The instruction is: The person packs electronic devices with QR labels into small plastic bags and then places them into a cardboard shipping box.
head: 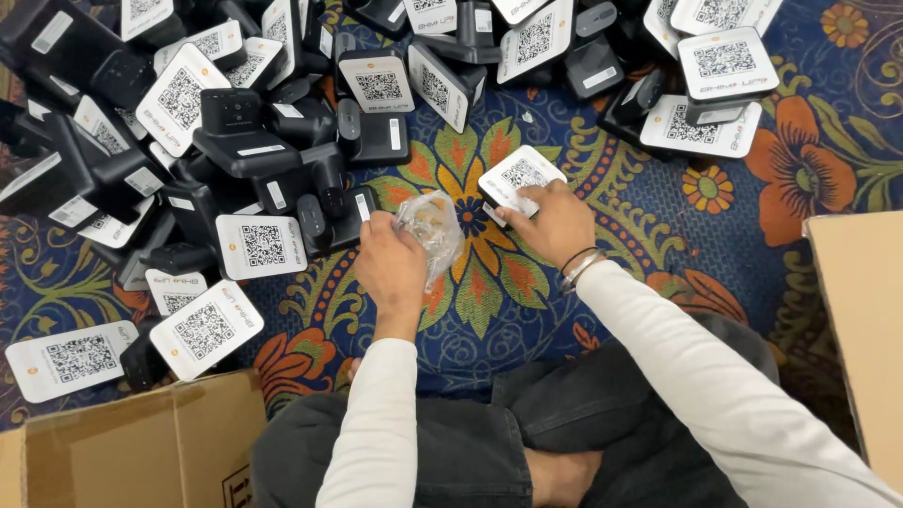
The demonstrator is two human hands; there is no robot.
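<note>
- Black device w/ white code card [519,179]: on patterned carpet [658,216], just right of the clear plastic bag [431,230]; our right hand [555,221] lies on its near edge, fingers curled onto it.
- Left hand [390,263] is closed on the bag, pinching its left side; bag's crumpled, lifted a bit off the carpet.
- Pile of same black devices [254,141] sits up-left of the bag & runs across the far side.
- Cardboard box [141,442] well down-left of the bag; second box [861,320] far right of it.
- We sit cross-legged, dark trousers [451,442] below the bag.
</note>
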